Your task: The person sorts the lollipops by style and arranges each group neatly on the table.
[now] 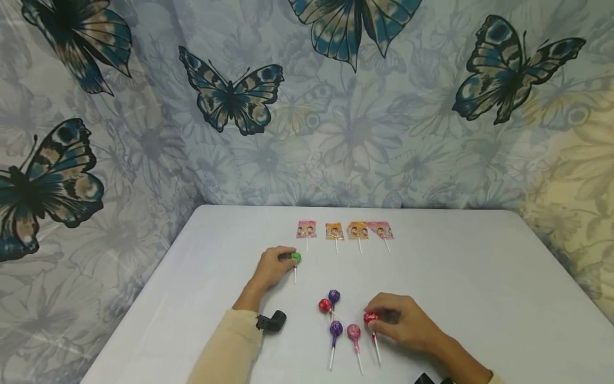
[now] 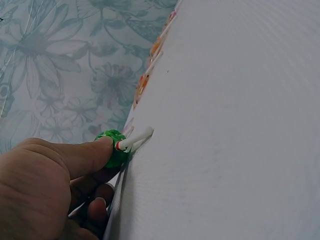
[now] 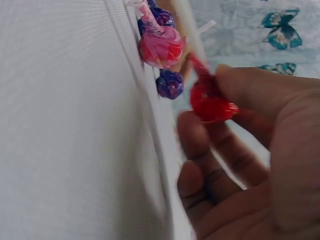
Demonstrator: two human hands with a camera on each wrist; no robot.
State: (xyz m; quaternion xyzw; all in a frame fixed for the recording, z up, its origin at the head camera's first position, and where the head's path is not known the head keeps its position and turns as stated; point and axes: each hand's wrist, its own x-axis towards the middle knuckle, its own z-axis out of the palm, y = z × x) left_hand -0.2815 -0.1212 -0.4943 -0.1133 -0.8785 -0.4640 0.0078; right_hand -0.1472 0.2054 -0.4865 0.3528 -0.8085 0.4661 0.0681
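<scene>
My left hand [image 1: 274, 266] pinches the green wrapped head of a lollipop [image 1: 296, 258] between thumb and fingers; its white stick points toward me. In the left wrist view the green lollipop [image 2: 118, 159] shows a red ring at the stick. Nearer me, my right hand [image 1: 403, 321] holds a red lollipop [image 1: 370, 318] by its head, and the right wrist view shows the thumb against this red lollipop [image 3: 210, 104]. Left of that hand lie a pink lollipop [image 1: 354, 332], a purple lollipop [image 1: 336, 328], another red lollipop [image 1: 325, 305] and a second purple lollipop [image 1: 334, 295], the last two close together.
Along the back of the white table [image 1: 455, 266] lies a row of flat packeted lollipops: a pink one [image 1: 306, 229], an orange one [image 1: 334, 231], another orange one [image 1: 358, 230] and another pink one [image 1: 382, 230]. A butterfly-patterned cloth [image 1: 336, 160] hangs behind the table.
</scene>
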